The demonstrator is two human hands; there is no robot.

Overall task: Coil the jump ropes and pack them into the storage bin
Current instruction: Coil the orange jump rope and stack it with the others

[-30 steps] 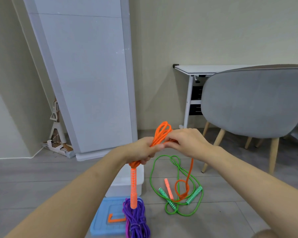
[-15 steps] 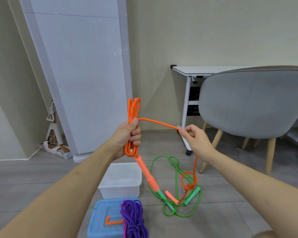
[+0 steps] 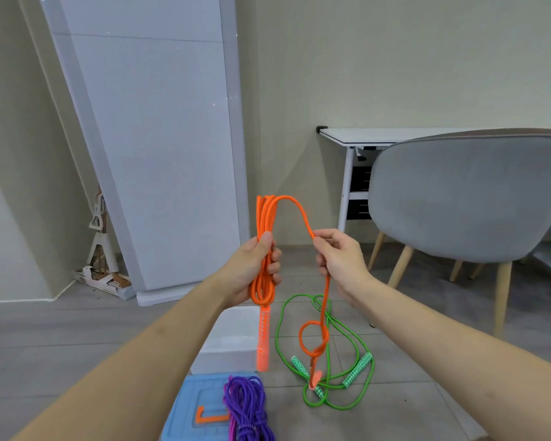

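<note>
My left hand (image 3: 255, 268) grips a bundle of loops of the orange jump rope (image 3: 266, 214), held upright, with one orange handle (image 3: 263, 340) hanging below the fist. My right hand (image 3: 341, 259) pinches the free strand of the same rope; below it the strand drops in a loop to the floor. A green jump rope (image 3: 328, 370) lies loose on the floor with its patterned handles. The white storage bin (image 3: 233, 342) stands on the floor under my left forearm. A coiled purple rope (image 3: 247, 409) rests on the blue lid (image 3: 188, 409).
A grey chair (image 3: 465, 198) with wooden legs stands at the right, in front of a white desk (image 3: 379, 135). A tall white panel (image 3: 153, 138) leans against the wall behind, with a folded stand (image 3: 101, 243) to its left.
My right hand has swung the free strand up and over toward the bundle, adding an arching loop. My left hand has kept its grip; the hanging handle now points straight down.
</note>
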